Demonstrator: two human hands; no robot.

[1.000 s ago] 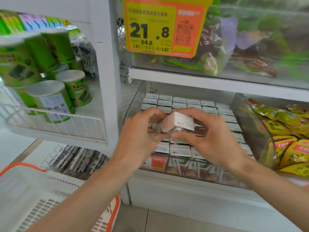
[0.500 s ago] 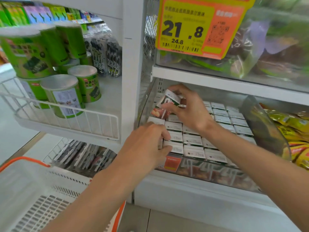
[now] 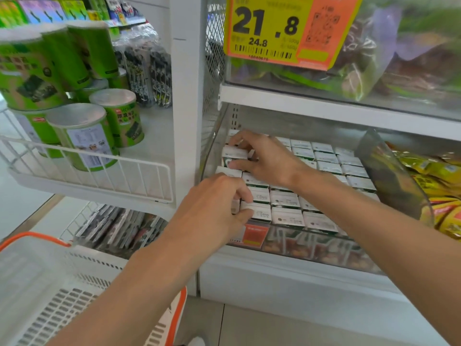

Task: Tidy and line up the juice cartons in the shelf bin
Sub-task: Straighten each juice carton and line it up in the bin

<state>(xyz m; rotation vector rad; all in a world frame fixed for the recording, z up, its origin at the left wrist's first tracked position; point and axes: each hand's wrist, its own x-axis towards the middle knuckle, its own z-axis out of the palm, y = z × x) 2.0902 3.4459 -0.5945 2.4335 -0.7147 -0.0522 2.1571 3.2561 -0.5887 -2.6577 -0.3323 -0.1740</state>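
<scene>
Filling the clear bin (image 3: 299,242), white-topped juice cartons (image 3: 284,199) stand in rows

One wide-angle head-worn view; it looks forward and down into the shelf bin (image 3: 311,242) from just in front of and above it, close enough that the left hand (image 3: 212,208) and right hand (image 3: 264,158) reach its juice cartons (image 3: 329,167); green canisters (image 3: 82,136) lie left of the bin; the price tag (image 3: 287,28) above it.

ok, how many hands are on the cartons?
2: left hand grips a front-row carton at far left; right hand grips a raised carton farther back.
</scene>
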